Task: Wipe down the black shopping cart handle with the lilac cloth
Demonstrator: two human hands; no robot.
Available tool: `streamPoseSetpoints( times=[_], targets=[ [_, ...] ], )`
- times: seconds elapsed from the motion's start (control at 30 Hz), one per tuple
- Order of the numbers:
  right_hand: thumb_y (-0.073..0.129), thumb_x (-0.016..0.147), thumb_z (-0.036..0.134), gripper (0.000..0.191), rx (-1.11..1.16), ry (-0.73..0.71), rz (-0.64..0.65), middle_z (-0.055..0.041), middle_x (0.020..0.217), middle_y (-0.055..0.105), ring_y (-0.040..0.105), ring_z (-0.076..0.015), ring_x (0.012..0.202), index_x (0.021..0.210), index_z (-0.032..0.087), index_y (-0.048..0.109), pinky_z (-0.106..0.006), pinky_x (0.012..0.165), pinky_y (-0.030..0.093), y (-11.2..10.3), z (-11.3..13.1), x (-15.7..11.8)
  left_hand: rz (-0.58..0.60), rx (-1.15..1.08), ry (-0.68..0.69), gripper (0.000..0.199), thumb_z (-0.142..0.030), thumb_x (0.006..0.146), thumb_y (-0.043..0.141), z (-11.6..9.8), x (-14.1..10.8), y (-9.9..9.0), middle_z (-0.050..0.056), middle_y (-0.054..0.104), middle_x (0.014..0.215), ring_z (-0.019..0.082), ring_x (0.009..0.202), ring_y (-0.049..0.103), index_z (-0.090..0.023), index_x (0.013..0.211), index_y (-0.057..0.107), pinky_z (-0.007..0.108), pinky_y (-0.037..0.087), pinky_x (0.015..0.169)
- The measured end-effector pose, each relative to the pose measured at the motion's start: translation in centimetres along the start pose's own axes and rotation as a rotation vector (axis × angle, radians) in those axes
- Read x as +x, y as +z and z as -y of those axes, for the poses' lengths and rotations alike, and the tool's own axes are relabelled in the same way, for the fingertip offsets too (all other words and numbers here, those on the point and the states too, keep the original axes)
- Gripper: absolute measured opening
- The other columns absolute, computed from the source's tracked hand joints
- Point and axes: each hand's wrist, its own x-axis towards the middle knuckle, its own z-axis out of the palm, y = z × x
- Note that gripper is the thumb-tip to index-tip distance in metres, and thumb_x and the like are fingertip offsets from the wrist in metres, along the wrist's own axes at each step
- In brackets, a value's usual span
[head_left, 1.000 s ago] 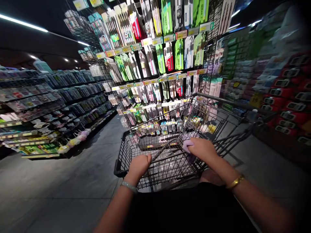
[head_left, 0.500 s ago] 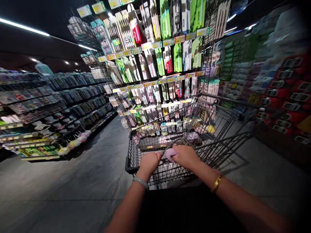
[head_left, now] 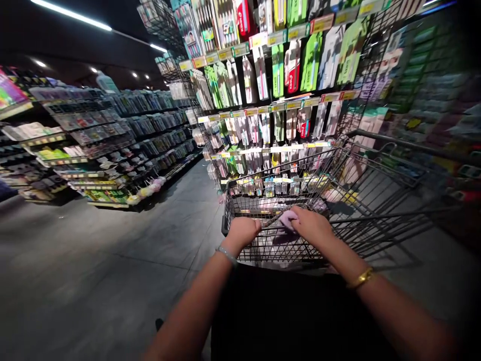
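Here's the wire cart (head_left: 227,210), dark and wide-meshed, right in front of the person, with both hands at its near side. The left hand (head_left: 243,232) is clenched into a fist at the near rim; whether it has the rim or something thin inside, I cannot tell. Just beside it, over that same rim, the right hand (head_left: 311,226) grasps a soft-looking lilac item (head_left: 288,219), a darker purple part hanging below against the cart's mesh. Pale, pinkish shapes show through the wire, and I can't tell whether they lie in the cart or beyond it.

Straight behind the cart, a tall rack (head_left: 377,44) carries row upon row of carded toothbrush packs! Green packs (head_left: 311,61) bear sideways letters that look like SXWM; a red-and-white pack (head_left: 292,70) has white lettering too blurred to spell. Yellow and white price tags (head_left: 298,31) line the rows, their figures unreadable. Left of the cart, across grey floor (head_left: 150,271), stand shelves (head_left: 108,205) packed with hanging goods.
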Motion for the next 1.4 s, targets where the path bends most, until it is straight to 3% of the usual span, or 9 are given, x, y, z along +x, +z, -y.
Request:
streamPoseSetpoints(
  times=[0.17,0.27,0.47,0.67,0.8,0.97,1.1,1.27,1.4],
  targets=[
    [0.048,0.09,0.036,0.028,0.055,-0.187,-0.034,-0.0098,0.113,0.068,0.064,-0.0232,0.098,0.109,0.022,0.063,-0.03,0.072,0.04,1.2,4.9,0.2,0.034,0.009,0.013,0.046,-0.03,0.1,0.031,1.3,-0.2,0.5,0.016,0.073,0.098,0.029,0.096,0.07,-0.012,0.104,0.072,0.038,0.052,0.081],
    [0.054,0.087,0.055,0.052,0.11,-0.301,0.004,-0.0102,0.117,0.069,0.064,-0.0252,0.1,0.126,0.022,0.059,-0.031,0.075,0.043,1.9,6.8,0.5,0.059,0.01,0.02,0.035,-0.029,0.096,0.042,1.6,-0.2,0.6,0.015,0.074,0.098,0.027,0.094,0.07,-0.014,0.103,0.072,0.035,0.052,0.081],
    [0.065,0.08,0.037,0.028,0.387,-0.379,0.109,-0.0001,0.102,0.074,0.066,-0.0207,0.094,0.106,0.03,0.071,-0.03,0.078,0.045,0.5,3.7,1.4,0.048,-0.006,-0.007,0.046,-0.031,0.1,0.03,1.4,-0.5,0.6,0.014,0.074,0.102,0.027,0.099,0.069,-0.016,0.103,0.073,0.036,0.051,0.082],
    [0.063,0.082,0.048,0.05,1.11,-0.45,0.289,-0.0098,0.117,0.071,0.066,-0.0215,0.101,0.121,0.017,0.064,-0.034,0.087,0.05,-2.2,3.0,3.0,0.065,-0.045,-0.054,0.051,-0.037,0.1,0.029,1.4,-0.1,0.7,0.014,0.075,0.101,0.026,0.098,0.07,-0.015,0.101,0.075,0.034,0.052,0.081],
    [0.066,0.081,0.039,0.033,0.556,-0.386,0.262,-0.0052,0.106,0.072,0.065,-0.0218,0.095,0.109,0.023,0.069,-0.034,0.083,0.048,-1.4,4.6,3.9,0.07,-0.044,-0.073,0.054,-0.034,0.1,0.025,1.3,-0.3,0.5,0.017,0.074,0.1,0.027,0.098,0.07,-0.012,0.101,0.075,0.035,0.052,0.082],
    [0.054,0.092,0.051,0.061,0.062,-0.385,-0.145,-0.0141,0.144,0.052,0.048,-0.0312,0.125,0.147,0.027,0.046,-0.047,0.101,0.036,2.1,7.2,1.3,0.073,-0.06,-0.068,0.041,-0.031,0.097,0.039,1.5,-0.5,0.4,0.018,0.074,0.102,0.027,0.102,0.069,-0.01,0.107,0.072,0.034,0.052,0.086],
    [0.064,0.079,0.068,0.086,0.001,-0.462,-0.209,-0.0127,0.155,0.039,0.038,-0.0369,0.131,0.153,0.036,0.035,-0.051,0.102,0.032,4.3,7.2,-1.0,0.066,-0.108,-0.031,0.031,-0.034,0.094,0.05,1.8,-0.5,0.5,0.012,0.074,0.105,0.025,0.102,0.069,-0.018,0.108,0.072,0.032,0.051,0.086],
    [0.06,0.09,0.031,0.046,0.207,-0.423,-0.174,-0.0083,0.132,0.06,0.055,-0.0244,0.111,0.135,0.029,0.056,-0.036,0.094,0.04,3.8,6.3,0.0,0.003,-0.145,-0.102,0.042,-0.032,0.102,0.032,2.0,-0.8,0.3,0.013,0.073,0.108,0.024,0.103,0.068,-0.017,0.107,0.071,0.031,0.049,0.085],
    [0.053,0.094,0.036,0.037,0.52,-0.318,-0.241,-0.0039,0.123,0.066,0.061,-0.0188,0.107,0.129,0.027,0.057,-0.028,0.088,0.043,0.8,6.4,0.9,-0.031,-0.193,-0.201,0.056,-0.03,0.105,0.016,2.3,-0.6,0.2,0.013,0.074,0.102,0.022,0.098,0.069,-0.015,0.104,0.071,0.03,0.048,0.081]
  ],
)
